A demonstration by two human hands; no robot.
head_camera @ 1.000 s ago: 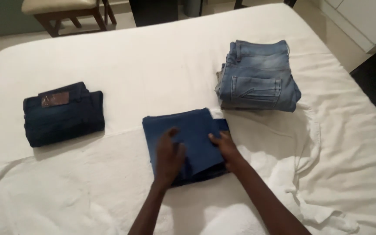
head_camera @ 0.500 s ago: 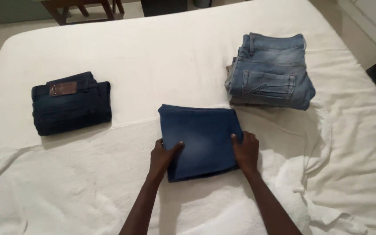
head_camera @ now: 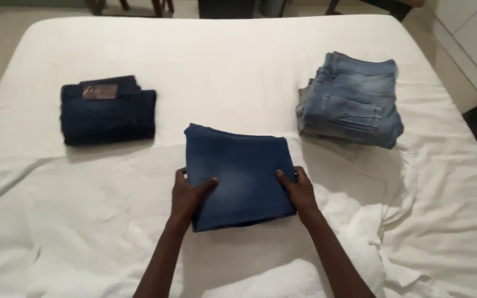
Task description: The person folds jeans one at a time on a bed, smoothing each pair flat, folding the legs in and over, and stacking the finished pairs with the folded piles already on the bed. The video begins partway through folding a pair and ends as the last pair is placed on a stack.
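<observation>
Denim in a mid blue, the folded jeans [head_camera: 240, 176] lie near the middle of the white bed [head_camera: 238, 72], a neat rectangle with both hands at its near corners. 1 second ago the hands lay flat on top, pressing the cloth; now they have slid outward to the edges. The left hand [head_camera: 187, 194] clasps the left side, thumb on top and fingers curled under; the right hand [head_camera: 299, 190] does likewise on the right side, so both are closed on the bundle. That shift reads as pressing over and a grip for lifting taken. A dark folded pair [head_camera: 107, 109] sits to the left, and a pale blue stack [head_camera: 351, 107] to the right, both well apart
</observation>
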